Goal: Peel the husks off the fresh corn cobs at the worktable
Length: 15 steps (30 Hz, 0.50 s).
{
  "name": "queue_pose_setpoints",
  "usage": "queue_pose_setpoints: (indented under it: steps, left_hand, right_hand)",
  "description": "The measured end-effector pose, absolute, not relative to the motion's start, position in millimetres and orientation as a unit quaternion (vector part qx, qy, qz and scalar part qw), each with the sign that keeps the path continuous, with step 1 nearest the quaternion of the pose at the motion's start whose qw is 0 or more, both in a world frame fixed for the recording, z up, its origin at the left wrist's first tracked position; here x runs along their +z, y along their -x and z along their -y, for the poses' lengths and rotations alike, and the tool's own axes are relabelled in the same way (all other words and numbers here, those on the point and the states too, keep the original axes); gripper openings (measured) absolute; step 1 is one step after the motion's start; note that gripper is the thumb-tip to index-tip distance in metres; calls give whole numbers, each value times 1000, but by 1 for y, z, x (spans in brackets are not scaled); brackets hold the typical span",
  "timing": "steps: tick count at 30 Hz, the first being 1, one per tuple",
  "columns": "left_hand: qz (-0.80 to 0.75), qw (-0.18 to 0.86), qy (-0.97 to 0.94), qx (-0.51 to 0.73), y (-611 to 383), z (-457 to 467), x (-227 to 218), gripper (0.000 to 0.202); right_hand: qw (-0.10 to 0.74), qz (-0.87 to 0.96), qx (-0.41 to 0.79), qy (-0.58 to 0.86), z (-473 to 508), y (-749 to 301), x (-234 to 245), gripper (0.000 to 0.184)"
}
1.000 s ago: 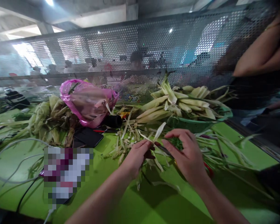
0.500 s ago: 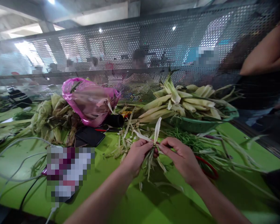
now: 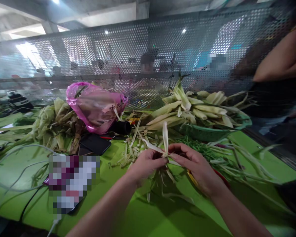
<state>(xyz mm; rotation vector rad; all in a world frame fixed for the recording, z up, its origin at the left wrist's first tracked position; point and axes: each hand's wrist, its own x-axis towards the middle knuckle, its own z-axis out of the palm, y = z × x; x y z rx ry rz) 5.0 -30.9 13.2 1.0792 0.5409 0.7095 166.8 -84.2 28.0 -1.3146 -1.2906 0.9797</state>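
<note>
My left hand (image 3: 146, 164) pinches a small bundle of pale corn husk strips (image 3: 165, 140) at its gathered middle. Thumb and fingertips of my right hand (image 3: 196, 164) close on the same husk from the other side. One strip stands upright between the hands, another points off to the left, and thin ends hang below toward the table. The exact knot or fold is partly covered by my fingers. Under my right hand lies a curved red and yellow thing (image 3: 194, 182), mostly hidden.
Green basket (image 3: 204, 131) heaped with corn husks (image 3: 187, 107), back right; green shreds (image 3: 199, 148) in front. Pink plastic bag (image 3: 96, 107), husk pile (image 3: 54, 121) and dark phone (image 3: 96, 144) at left. Cables and a blurred-out device lie nearer. Perforated metal screen (image 3: 128, 59) behind; a person's arm (image 3: 281, 56) at right.
My right hand has shifted slightly, its fingers now closer against my left. My left thumb lies further across the bundle. A yellow part has come into view beneath my right hand.
</note>
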Motion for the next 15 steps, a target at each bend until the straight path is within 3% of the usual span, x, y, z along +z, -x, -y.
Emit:
queue_pose_setpoints:
  steps: [3,9,15]
  left_hand:
    - [-264,723,-551,321,-7,32,14,29]
    - [-275,663,-622,311,-10,35,10,10]
    - [-246,662,-637,308,-11,37,7,7]
  right_hand:
    - [534,503,426,529,82,-167,26,34]
    - [553,490,374,560,78,-166,19,28]
    - [558,491,343,575,79,-165,16,27]
